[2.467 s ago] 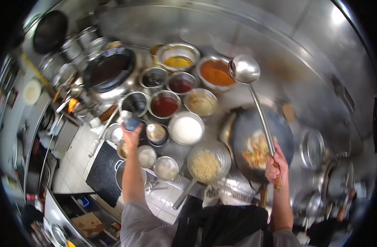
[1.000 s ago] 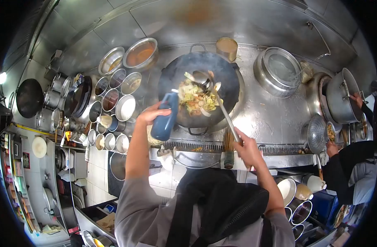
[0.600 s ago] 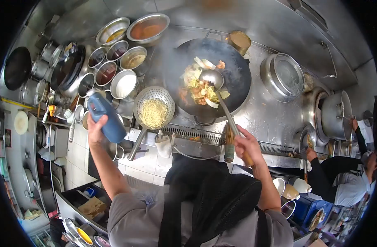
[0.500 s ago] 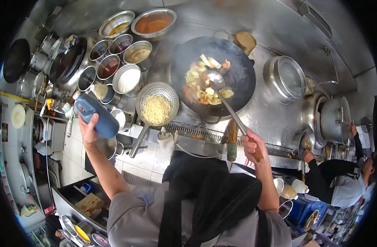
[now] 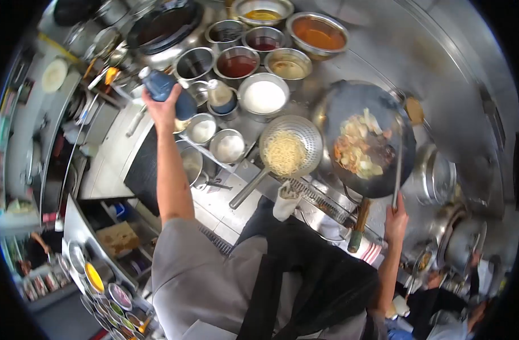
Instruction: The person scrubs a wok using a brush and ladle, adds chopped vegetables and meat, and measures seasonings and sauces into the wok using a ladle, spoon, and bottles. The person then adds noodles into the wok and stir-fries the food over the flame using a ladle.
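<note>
My left hand (image 5: 163,107) is closed round a dark blue bottle (image 5: 167,93) with a light cap, held over the left edge of the group of seasoning bowls. In my right hand (image 5: 395,218) is the handle of a long ladle (image 5: 398,170), whose head lies at the right side of the wok. Pale vegetable pieces (image 5: 356,147) lie in the dark wok (image 5: 378,96). Between my hands, a perforated strainer (image 5: 311,148) holds yellow noodles (image 5: 285,153), its handle pointing toward my body.
Metal bowls of sauces, including a red one (image 5: 236,63) and a white one (image 5: 264,96), stand left of the wok. A wooden-handled brush (image 5: 358,226) and a white cloth (image 5: 286,203) are at the counter edge. Another person (image 5: 435,300) is at the right.
The view has turned, so the wok and bowls appear farther right. The bottle has tilted and now lies near the bowls' left side. The ladle has moved from the food to the wok's right side.
</note>
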Demonstrator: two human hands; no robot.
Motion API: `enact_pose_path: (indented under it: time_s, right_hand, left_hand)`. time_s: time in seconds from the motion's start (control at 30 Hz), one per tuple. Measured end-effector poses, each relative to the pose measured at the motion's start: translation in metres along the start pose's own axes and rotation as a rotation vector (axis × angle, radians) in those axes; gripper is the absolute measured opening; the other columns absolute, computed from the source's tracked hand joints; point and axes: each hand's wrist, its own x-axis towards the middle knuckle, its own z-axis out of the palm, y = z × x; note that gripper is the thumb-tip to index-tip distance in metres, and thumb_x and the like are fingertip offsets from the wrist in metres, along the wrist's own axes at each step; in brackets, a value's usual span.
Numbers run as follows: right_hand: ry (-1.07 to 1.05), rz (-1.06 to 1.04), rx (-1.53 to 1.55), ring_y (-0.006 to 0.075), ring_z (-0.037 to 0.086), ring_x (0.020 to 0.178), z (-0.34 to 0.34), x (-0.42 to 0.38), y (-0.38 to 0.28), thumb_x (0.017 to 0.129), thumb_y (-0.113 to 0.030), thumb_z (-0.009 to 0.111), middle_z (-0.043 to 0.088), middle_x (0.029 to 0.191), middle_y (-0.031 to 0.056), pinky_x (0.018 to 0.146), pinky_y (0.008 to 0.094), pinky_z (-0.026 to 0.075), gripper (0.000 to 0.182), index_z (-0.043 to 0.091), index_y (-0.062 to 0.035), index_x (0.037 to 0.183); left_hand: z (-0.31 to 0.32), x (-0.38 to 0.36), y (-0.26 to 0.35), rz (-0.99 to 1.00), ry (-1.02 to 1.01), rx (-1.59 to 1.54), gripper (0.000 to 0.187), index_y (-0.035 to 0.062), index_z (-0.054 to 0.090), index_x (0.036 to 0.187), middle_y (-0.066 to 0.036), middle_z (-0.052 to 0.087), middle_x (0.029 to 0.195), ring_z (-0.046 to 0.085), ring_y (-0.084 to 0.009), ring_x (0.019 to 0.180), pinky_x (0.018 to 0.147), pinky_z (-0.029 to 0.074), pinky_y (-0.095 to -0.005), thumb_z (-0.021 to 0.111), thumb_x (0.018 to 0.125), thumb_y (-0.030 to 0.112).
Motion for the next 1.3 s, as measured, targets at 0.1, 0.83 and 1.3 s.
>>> enact_pose_path:
  time_s: [0.1,0.83,1.3]
  right_hand:
    - [-0.086,0.084,0.091,0.0172,0.053,0.057,0.004,0.01,-0.032,0.094,-0.009,0.064,0.061,0.069,0.0121,0.059,0.0376,0.048,0.057,0.052,-0.0097,0.15]
    - [-0.064,-0.144,-0.641,0.0305,0.067,0.077,-0.176,-0.132,-0.028,0.081,0.0,0.067,0.061,0.087,0.0085,0.069,0.0431,0.055,0.063,0.065,-0.0272,0.138]
    - [-0.118,0.036,0.215,0.024,0.068,0.078,-0.05,-0.093,0.129,0.091,-0.005,0.069,0.071,0.105,0.0278,0.078,0.0372,0.055,0.056,0.055,-0.0057,0.146]
  left_hand:
    - [0.021,0.032,-0.052,-0.001,0.035,0.081,0.114,-0.0091,0.031,0.147,-0.019,0.056,0.128,0.059,-0.0258,0.112,0.101,0.047,-0.0373,0.099,0.066,0.033]
    - [0.064,-0.114,0.015,0.576,-0.093,0.251,0.032,-0.0021,0.059,0.117,-0.017,0.065,0.116,0.064,-0.0301,0.105,0.092,0.052,-0.0404,0.073,0.096,0.018]
    - [0.219,-0.513,0.108,0.663,-1.145,0.22,0.028,0.0057,0.064,0.102,-0.012,0.063,0.103,0.057,-0.0342,0.103,0.095,0.042,-0.0478,0.069,0.092,0.031]
